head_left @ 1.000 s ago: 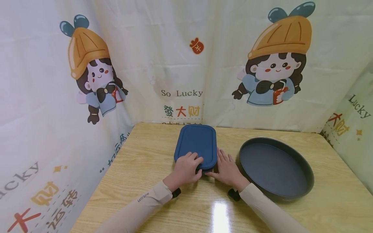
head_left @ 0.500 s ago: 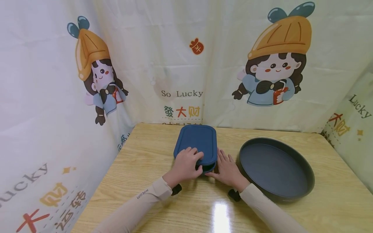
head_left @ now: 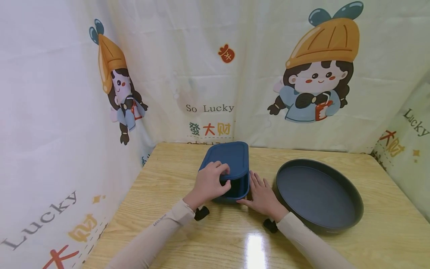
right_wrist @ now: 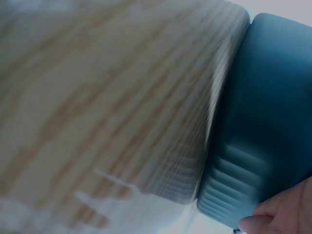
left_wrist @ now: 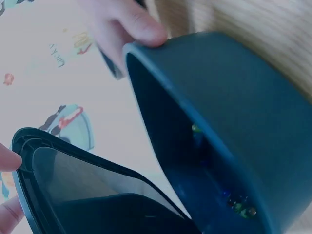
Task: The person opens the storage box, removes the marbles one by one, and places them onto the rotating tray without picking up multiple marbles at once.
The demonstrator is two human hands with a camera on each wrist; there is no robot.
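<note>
A blue rectangular container (head_left: 239, 191) sits in the middle of the table, its matching lid (head_left: 231, 155) raised at the near end and tilted down toward the back. My left hand (head_left: 209, 183) pinches the near edge of the lid between thumb and fingers. Along the container's right wall lie the outstretched fingers of my right hand (head_left: 263, 196), with the thumb spread across the near corner. The left wrist view looks into the container, where small shiny green and blue bits (left_wrist: 241, 207) show on the dark inside. In the right wrist view, fingertips (right_wrist: 258, 223) touch the ridged wall.
Right of the container, close by my right hand, stands a large round dark grey pan (head_left: 319, 196) with a high rim. Printed cloth (head_left: 248, 86) hangs along the back and both sides of the wooden table (head_left: 161, 239).
My left hand has lifted the lid's near edge and moved slightly up and left, widening the gap over the container. The right hand stays put.
</note>
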